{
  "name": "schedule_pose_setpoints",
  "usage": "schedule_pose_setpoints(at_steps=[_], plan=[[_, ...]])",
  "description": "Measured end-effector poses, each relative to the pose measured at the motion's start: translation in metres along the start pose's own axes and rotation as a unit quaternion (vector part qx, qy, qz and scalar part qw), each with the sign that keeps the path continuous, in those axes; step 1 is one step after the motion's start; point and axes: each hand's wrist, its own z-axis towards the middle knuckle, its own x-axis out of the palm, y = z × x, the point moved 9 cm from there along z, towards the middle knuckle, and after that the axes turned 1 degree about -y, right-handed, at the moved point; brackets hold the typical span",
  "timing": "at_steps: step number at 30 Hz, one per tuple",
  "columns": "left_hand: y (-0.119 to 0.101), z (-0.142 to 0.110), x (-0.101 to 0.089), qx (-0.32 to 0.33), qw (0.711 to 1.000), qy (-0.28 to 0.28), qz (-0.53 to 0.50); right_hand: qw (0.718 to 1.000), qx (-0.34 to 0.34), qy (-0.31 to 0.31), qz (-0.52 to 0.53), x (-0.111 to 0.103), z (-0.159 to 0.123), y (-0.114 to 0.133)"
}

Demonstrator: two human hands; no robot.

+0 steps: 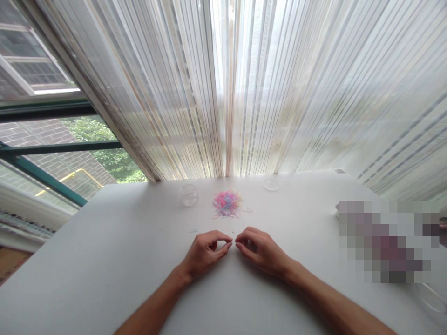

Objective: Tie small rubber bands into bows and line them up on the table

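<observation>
My left hand (208, 250) and my right hand (261, 250) face each other low over the white table (139, 260). Each has thumb and forefinger pinched together, the two pinches almost touching. Anything between the fingertips is too small to make out. Just beyond them lies a loose pile of thin, colourful looped pieces (226, 203), mostly pink, blue and yellow; whether they are rubber bands or clips I cannot tell. One teal looped piece (193, 231) rests alone beyond my left hand. A tiny brownish bit (233, 232) lies just past my fingertips.
A clear round container (189, 195) stands left of the pile, and a clear round lid (271, 185) lies to its right, farther back. On the right side is a blurred-out object (387, 244), with a clear rim (431, 298) nearer the edge. A striped curtain (230, 93) hangs behind the table.
</observation>
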Motion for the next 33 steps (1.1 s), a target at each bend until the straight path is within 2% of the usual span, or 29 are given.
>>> schedule_pose_setpoints(at_steps=[7,11,14,19,21,23,27,33], plan=[[-0.004,0.001,-0.003,0.021,0.999,0.012,0.037,1.0,0.006,0.003,-0.004,0.001,0.001,-0.001],[-0.005,0.004,-0.009,0.03,0.997,0.044,0.058,1.0,0.005,0.004,-0.006,0.001,0.001,-0.001],[0.007,0.008,-0.035,-0.012,0.995,0.036,0.088,1.0,0.007,0.007,-0.006,0.001,0.001,-0.002],[0.039,0.007,-0.099,-0.116,0.987,-0.004,0.109,1.0,0.012,0.015,-0.004,0.002,0.0,-0.002],[0.049,0.003,-0.115,-0.149,0.981,-0.004,0.126,1.0,0.008,0.016,-0.005,0.002,0.0,-0.001],[0.058,0.0,-0.12,-0.177,0.974,0.017,0.137,1.0,0.005,0.016,-0.007,0.001,0.0,0.0],[0.067,-0.004,-0.115,-0.206,0.968,0.056,0.134,1.0,0.005,0.017,-0.01,0.001,0.001,0.001],[0.069,-0.006,-0.117,-0.223,0.966,0.05,0.123,1.0,0.009,0.02,-0.01,0.002,0.001,0.001]])
